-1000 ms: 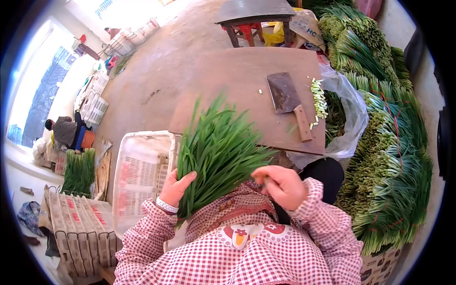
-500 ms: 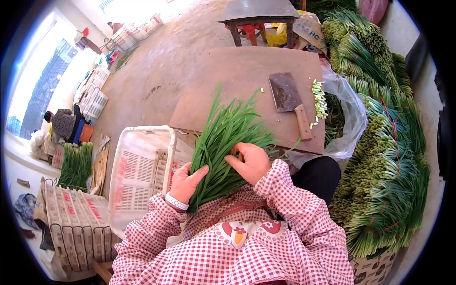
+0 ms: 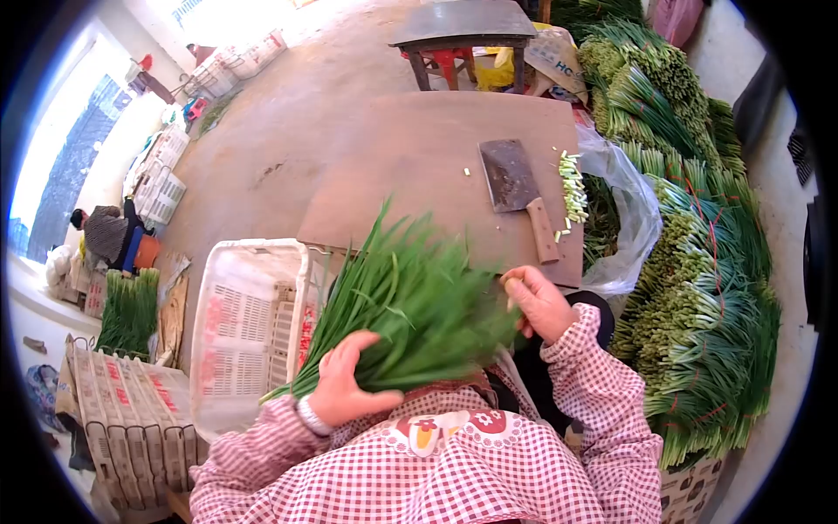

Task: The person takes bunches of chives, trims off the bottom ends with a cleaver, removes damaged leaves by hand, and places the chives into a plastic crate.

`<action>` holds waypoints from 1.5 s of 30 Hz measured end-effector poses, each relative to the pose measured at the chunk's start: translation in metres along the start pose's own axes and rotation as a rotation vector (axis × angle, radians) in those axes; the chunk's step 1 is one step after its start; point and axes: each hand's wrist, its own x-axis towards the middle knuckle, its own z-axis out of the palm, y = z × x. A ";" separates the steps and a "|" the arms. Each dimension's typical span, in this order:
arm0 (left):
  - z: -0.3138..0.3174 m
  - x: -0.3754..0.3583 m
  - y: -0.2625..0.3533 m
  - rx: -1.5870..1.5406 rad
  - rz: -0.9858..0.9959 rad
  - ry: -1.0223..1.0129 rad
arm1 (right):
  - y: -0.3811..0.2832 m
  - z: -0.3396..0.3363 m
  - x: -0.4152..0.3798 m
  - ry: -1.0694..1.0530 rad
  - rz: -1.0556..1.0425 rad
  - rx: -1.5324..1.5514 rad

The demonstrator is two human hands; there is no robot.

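A loose bunch of garlic chives (image 3: 406,306) lies across my lap, its leaves fanned and blurred, its pale stem ends at the lower left. My left hand (image 3: 349,384) rests against the stem side of the bunch, thumb and fingers spread apart. At the leaf-tip side, my right hand (image 3: 539,301) has its fingers curled in a pinch; what is between them is too small to make out. Beyond the bunch stands a brown board (image 3: 393,157) bearing a cleaver (image 3: 513,179) with a wooden handle and a row of cut white stem pieces (image 3: 573,188).
A white plastic crate (image 3: 236,332) stands at my left, with another crate (image 3: 131,419) lower left. Large piles of tied chives (image 3: 698,288) rise on the right beside a clear plastic bag (image 3: 642,201). A dark small table (image 3: 463,24) is ahead. Another person (image 3: 109,231) sits far left.
My right hand has drawn away from the middle of the bunch to the right. My left hand has spread its fingers and moved lower, and the bunch has swung flatter, stems to the left.
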 end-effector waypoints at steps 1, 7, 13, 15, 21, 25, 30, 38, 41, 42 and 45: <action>-0.012 -0.001 -0.005 -0.062 0.108 -0.177 | 0.014 -0.002 0.003 -0.051 0.040 0.036; -0.038 -0.012 -0.030 0.510 0.006 -0.014 | 0.060 -0.015 0.013 0.139 0.067 0.098; -0.007 -0.016 -0.030 0.289 -0.177 -0.115 | 0.025 -0.032 0.011 0.348 -0.396 0.083; -0.005 -0.015 -0.025 0.287 -0.169 -0.106 | -0.006 -0.021 -0.001 0.305 -0.430 0.061; -0.001 -0.016 -0.028 0.339 -0.144 -0.064 | -0.004 0.039 0.040 -0.099 -0.349 -0.424; -0.002 -0.017 -0.029 0.310 -0.198 -0.095 | -0.003 0.054 0.047 -0.134 -0.492 -0.620; -0.002 -0.020 -0.037 0.328 -0.157 -0.047 | -0.001 0.068 0.061 -0.105 -0.396 -0.644; -0.005 -0.023 -0.036 0.292 -0.180 -0.070 | 0.005 0.048 0.074 0.385 -0.491 -0.583; -0.008 -0.021 -0.039 0.248 -0.226 -0.096 | -0.027 0.001 0.046 0.311 -0.307 -0.416; -0.008 -0.021 -0.039 0.236 -0.225 -0.096 | -0.037 -0.015 0.035 0.218 -0.212 -0.591; -0.011 -0.020 -0.031 0.353 -0.244 -0.180 | -0.040 -0.057 0.020 0.233 -0.341 -1.056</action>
